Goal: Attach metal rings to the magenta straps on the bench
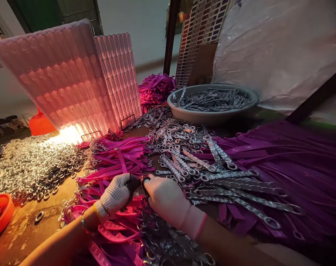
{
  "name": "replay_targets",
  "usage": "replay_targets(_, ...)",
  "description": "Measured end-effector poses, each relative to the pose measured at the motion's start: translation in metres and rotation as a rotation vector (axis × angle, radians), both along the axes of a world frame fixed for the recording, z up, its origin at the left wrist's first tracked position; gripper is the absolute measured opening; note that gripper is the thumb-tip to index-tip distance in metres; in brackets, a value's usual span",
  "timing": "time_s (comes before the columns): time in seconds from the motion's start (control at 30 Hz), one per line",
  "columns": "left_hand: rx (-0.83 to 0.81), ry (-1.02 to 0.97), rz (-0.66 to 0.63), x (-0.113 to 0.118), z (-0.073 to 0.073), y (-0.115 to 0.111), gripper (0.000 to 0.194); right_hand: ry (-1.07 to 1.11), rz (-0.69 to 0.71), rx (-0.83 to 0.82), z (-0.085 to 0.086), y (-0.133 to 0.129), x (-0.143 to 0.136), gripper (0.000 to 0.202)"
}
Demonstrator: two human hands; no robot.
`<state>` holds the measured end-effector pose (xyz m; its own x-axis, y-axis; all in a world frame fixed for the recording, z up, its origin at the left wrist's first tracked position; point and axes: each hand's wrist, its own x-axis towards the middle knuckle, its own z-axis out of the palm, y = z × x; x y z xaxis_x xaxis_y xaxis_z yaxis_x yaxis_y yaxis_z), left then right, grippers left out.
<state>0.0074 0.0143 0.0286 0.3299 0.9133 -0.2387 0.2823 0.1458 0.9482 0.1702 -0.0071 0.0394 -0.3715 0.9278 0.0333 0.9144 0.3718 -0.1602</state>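
My left hand (115, 195), in a white dotted glove with dark fingertips, is closed in a pinch. It meets my right hand (168, 201), in a white glove with a pink cuff, also closed. A small dark ring-like piece (143, 181) shows between the fingertips; most of it is hidden, so I cannot tell its exact kind. Below and behind the hands lie magenta straps (120, 155), some with metal rings at their ends. To the right, silver chain-like strips (240, 184) with ring ends lie across purple straps (295, 159). More linked metal strips (173, 240) hang or lie below my right hand.
Loose metal rings (40, 162) are heaped at left under a bright light. An orange bowl (7, 210) stands at the left edge. A grey basin (212, 114) holds metal strips at the back. Ribbed translucent panels (68, 74) stand upright behind the straps.
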Motion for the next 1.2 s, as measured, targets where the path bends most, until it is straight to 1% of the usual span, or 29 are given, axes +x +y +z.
replay_targets(0.07,-0.07,-0.058,0.006,0.0,-0.004,-0.002,0.039,-0.055,0.03,0.061,-0.003,-0.001,-0.001,0.024)
replay_targets(0.13,-0.199,-0.206,0.013,0.0,-0.007,-0.004,0.037,-0.083,0.05,0.101,-0.004,-0.002,-0.002,0.026)
replay_targets(0.17,-0.233,-0.266,0.025,0.0,-0.008,-0.006,0.037,-0.08,0.052,0.104,-0.003,-0.003,-0.002,0.025)
replay_targets(0.2,-0.233,-0.302,0.042,0.001,-0.009,-0.007,0.037,-0.061,0.049,0.093,-0.002,-0.003,-0.002,0.024)
replay_targets(0.3,-0.174,-0.34,0.093,0.003,-0.008,-0.012,0.036,0.079,-0.015,0.007,0.0,-0.002,-0.002,0.022)
replay_targets(0.37,-0.219,-0.403,0.109,0.003,-0.006,-0.013,0.036,0.186,-0.083,-0.059,0.0,-0.001,-0.001,0.022)
replay_targets(0.43,-0.302,-0.465,0.108,0.003,-0.004,-0.011,0.036,0.241,-0.125,-0.085,-0.002,0.0,-0.001,0.022)
replay_targets(0.5,-0.369,-0.47,0.088,0.002,-0.005,-0.009,0.036,0.229,-0.11,-0.057,-0.003,0.0,-0.001,0.022)
replay_targets(0.57,-0.399,-0.43,0.058,0.001,-0.007,-0.008,0.034,0.167,-0.058,-0.017,-0.003,-0.002,-0.001,0.024)
replay_targets(0.63,-0.349,-0.375,0.039,0.001,-0.011,-0.009,0.032,0.107,-0.02,-0.01,-0.002,-0.003,-0.001,0.025)
replay_targets(0.67,-0.284,-0.332,0.037,0.002,-0.013,-0.01,0.032,0.092,-0.018,-0.017,-0.001,-0.004,-0.001,0.026)
replay_targets(0.83,0.163,0.042,0.043,0.006,-0.018,-0.014,0.031,0.163,-0.105,-0.053,0.003,-0.001,-0.001,0.029)
replay_targets(0.9,0.258,0.108,0.022,0.007,-0.018,-0.013,0.028,0.188,-0.15,-0.046,0.004,0.001,0.0,0.03)
replay_targets(0.97,0.235,0.098,-0.012,0.007,-0.018,-0.011,0.027,0.19,-0.163,-0.045,0.005,0.002,0.002,0.031)
replay_targets(1.07,0.11,0.03,-0.021,0.003,-0.015,-0.01,0.031,0.198,-0.1,-0.103,0.008,0.003,0.003,0.032)
replay_targets(1.13,0.119,0.022,0.013,0.002,-0.015,-0.012,0.033,0.174,-0.076,-0.194,0.009,0.004,0.004,0.032)
replay_targets(1.2,0.186,0.037,0.033,0.002,-0.016,-0.014,0.03,0.11,-0.104,-0.266,0.008,0.004,0.003,0.031)
